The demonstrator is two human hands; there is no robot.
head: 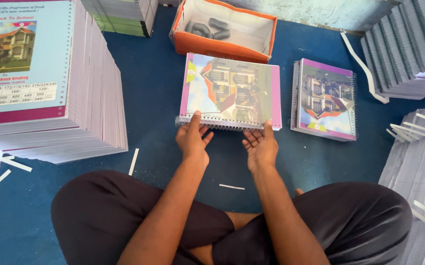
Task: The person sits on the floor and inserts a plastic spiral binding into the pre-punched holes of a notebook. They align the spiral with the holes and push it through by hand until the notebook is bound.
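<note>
While hands (227, 142) grip notebook (230, 92), orange box (222, 46) beyond.

Open orange carton (198, 44) at top centre, white inside.
</note>
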